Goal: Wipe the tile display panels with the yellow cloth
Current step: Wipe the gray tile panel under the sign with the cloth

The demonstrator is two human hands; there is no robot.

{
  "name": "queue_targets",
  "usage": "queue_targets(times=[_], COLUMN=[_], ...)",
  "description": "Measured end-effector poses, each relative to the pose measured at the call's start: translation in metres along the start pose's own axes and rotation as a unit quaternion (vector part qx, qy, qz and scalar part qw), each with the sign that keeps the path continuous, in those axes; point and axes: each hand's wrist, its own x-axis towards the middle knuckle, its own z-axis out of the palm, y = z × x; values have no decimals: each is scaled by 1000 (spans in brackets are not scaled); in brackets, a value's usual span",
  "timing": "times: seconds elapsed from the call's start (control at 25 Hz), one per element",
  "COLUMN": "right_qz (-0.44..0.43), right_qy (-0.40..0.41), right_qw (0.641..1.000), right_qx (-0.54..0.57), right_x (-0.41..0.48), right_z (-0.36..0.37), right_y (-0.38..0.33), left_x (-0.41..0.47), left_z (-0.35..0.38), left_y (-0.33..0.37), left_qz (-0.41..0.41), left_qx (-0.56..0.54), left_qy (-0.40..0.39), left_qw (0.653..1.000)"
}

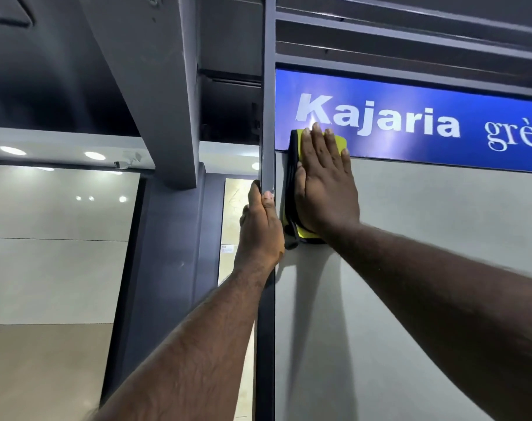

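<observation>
Yellow cloth [339,143], folded and edged in black, lies pinned in the upper middle of the frame beneath the right hand [325,189], which is spread flat with straight fingers and presses it against the grey tile panel [410,268]. The cloth straddles the seam where that panel meets the blue sign [410,123] above it, the fingertips reaching just under the white lettering. Immediately left of it, the left hand [260,229] is curled round the dark frame post [267,86], thumb on the front face and fingers wrapped behind, apparently steadying the panel. The main risk looks like the cloth slipping: nothing pinches it, only palm pressure holds it, and its black-edged folds already hang loose at the left and bottom of the palm, so a fast stroke or a lighter push at this raised reach could let it slide out and drop. Dragging a fold across the seam might snag it on the sign's lower edge. If the left hand's grip eased, the panel might shift under the push, though whether it can move is not visible.
</observation>
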Motion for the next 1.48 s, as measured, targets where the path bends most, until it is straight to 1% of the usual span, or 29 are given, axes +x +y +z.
queue_targets(times=[0.04,0.08,0.16,0.2,0.24,0.32,0.36,0.44,0.48,0.52,0.6,0.64,0.68,0.76,0.8,0.88,0.92,0.96,1.04,1.08,1.12,1.2,1.24,1.32,1.36,1.44,1.48], right_qz=[-1,-42,-170,-198,-171,-50,-53,-178,-223,-210,-78,-43,-63,-163,-166,-52,-18,-33,-152,-170,-134,-24,-17,-86,-92,-20,-8], right_qy=[-2,-8,-24,-22,-18,-13,-11,-26,-32,-27,-7,-4,-7,-21,-18,-4,-5,-13,-33,-31,-20,-3,-6,-14,-12,3,3], right_qw=[1000,999,985,979,985,999,998,983,974,977,997,999,998,986,986,999,1000,999,987,984,990,1000,1000,996,996,1000,1000], right_qx=[-3,-9,-26,-35,-34,-17,-22,-33,-30,-27,-5,-5,-14,-27,-25,1,2,-10,-33,-34,-23,4,1,-18,-14,8,4], right_x=[-2,-4,-2,3,7,8,4,-8,-9,-9,-8,-9,-12,-13,-12,-10,-10,-15,-22,-22,-20,-19,-21,-24,-23,-21,-22], right_z=[0,1,-1,-3,-6,-8,-8,-8,-9,-10,-11,-10,-10,-10,-11,-13,-13,-14,-15,-16,-18,-18,-16,-15,-17,-21,-22], right_y=[-3,-3,12,23,30,32,31,36,40,43,41,40,41,52,57,57,55,54,61,65,68,66,67,73,77,81,82], left_x=[0,-1,-1,-1,-2,-3,-3,-3,-3,-2,0,-1,-1,0,1,1,1,1,0,1,2,2,2,1,2,1,0], left_z=[0,0,-1,0,0,-1,0,1,1,1,1,2,2,3,4,4,3,3,3,4,4,4,3,3,3,4,4], left_y=[0,-1,-2,-2,-2,-2,-1,-3,-3,-4,-6,-6,-6,-7,-8,-9,-9,-8,-8,-8,-8,-9,-10,-10,-9,-8,-8], left_qz=[-2,-2,0,-1,0,5,6,14,16,17,15,17,17,15,15,13,11,11,17,18,18,22,23,29,29,25,22], left_qx=[-2,-3,-2,-1,1,10,13,16,19,20,20,20,21,25,25,23,22,22,20,20,20,23,24,27,27,25,25], left_qy=[0,1,-2,-4,-4,-2,-2,0,1,0,-3,-5,-4,-2,-1,3,5,5,9,11,12,14,15,17,16,11,10], left_qw=[1000,1000,1000,1000,1000,1000,1000,1000,1000,1000,1000,1000,1000,1000,1000,1000,1000,1000,1000,1000,1000,999,999,999,999,999,999])
